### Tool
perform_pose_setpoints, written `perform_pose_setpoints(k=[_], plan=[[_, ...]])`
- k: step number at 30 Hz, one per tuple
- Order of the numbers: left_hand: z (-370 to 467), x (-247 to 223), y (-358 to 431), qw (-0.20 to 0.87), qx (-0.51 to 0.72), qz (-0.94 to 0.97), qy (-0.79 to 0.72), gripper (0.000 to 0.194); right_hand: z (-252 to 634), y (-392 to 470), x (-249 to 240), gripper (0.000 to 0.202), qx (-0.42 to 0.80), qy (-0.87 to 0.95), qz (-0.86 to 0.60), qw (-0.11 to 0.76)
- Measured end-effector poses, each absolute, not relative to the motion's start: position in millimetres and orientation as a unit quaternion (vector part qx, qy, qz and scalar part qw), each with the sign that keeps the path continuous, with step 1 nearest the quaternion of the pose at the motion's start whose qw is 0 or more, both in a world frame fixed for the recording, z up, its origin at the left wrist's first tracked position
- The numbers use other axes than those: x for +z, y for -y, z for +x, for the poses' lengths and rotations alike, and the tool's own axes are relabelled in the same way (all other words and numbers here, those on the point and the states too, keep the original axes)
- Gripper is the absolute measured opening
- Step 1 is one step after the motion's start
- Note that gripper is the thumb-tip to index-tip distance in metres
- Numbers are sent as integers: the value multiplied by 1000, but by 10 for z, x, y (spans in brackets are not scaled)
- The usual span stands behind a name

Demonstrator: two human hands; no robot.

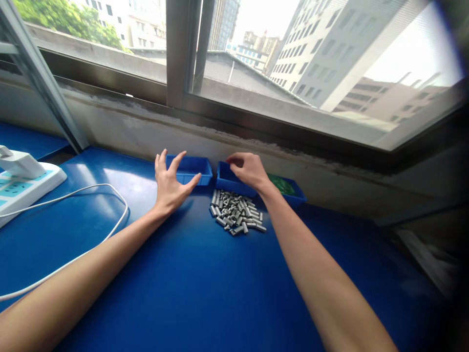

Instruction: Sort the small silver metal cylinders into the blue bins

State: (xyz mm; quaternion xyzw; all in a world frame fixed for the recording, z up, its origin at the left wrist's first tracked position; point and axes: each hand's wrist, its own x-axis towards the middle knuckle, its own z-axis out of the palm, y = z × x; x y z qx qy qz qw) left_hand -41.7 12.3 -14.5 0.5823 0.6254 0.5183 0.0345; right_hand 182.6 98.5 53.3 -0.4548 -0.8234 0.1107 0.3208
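My left hand [171, 183] is spread wide, thumb and fingers apart, over the near left end of a blue plastic bin [194, 180]. Nothing shows in its grasp. Over a second blue bin [234, 186], my right hand [249, 171] is bent with its fingers curled towards the thumb. Its fingertips are partly hidden, and I cannot make out what is between them. In front of that bin lies a loose pile of small silvery metal pieces [236, 212], mostly short rods. To the right stands a third blue bin [296, 199] with green material inside, partly behind my right wrist.
A white power strip [51, 177] with a plug-in adapter [24, 164] sits at the left. Its white cable [126, 205] loops across the blue table [205, 293]. Behind the bins run a low wall [120, 132] and a framed window. A metal ladder-like frame [47, 83] leans at the left.
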Motion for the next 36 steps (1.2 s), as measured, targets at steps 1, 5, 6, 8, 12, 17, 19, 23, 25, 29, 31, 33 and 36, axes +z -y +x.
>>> perform_pose_setpoints(k=[1,5,6,8,12,17,19,23,25,29,31,33,36], plan=[[-403,-161,-121,31,500,601,-623,75,1873,-1048,548,28,126,840,-464,251],[-413,-225,-174,39,446,662,-601,54,1891,-1229,522,29,138,868,-459,133],[-433,-233,-200,44,439,670,-597,46,1871,-1252,507,28,138,868,-460,125],[-482,-228,-255,57,436,674,-594,40,1826,-1281,483,21,133,868,-467,108],[-552,-145,-347,85,414,680,-600,45,1754,-1314,448,16,116,866,-480,78],[-540,-9,-369,114,361,672,-636,56,1680,-1354,419,18,107,855,-500,83],[-506,19,-349,97,369,662,-645,57,1689,-1342,456,14,115,851,-502,100],[-430,13,-335,77,403,650,-639,53,1850,-1166,654,10,139,828,-497,218],[-407,-7,-355,97,408,640,-643,52,1986,-987,767,14,178,819,-472,273],[-390,-38,-366,79,395,640,-654,48,2241,-565,850,14,256,822,-429,274],[-373,-34,-331,42,386,651,-652,47,2326,-406,795,13,281,827,-421,243],[-336,-15,-282,2,388,667,-636,46,2388,-310,702,12,271,833,-422,234],[-222,32,-235,-47,397,712,-577,39,2475,-265,559,14,205,821,-450,286]])
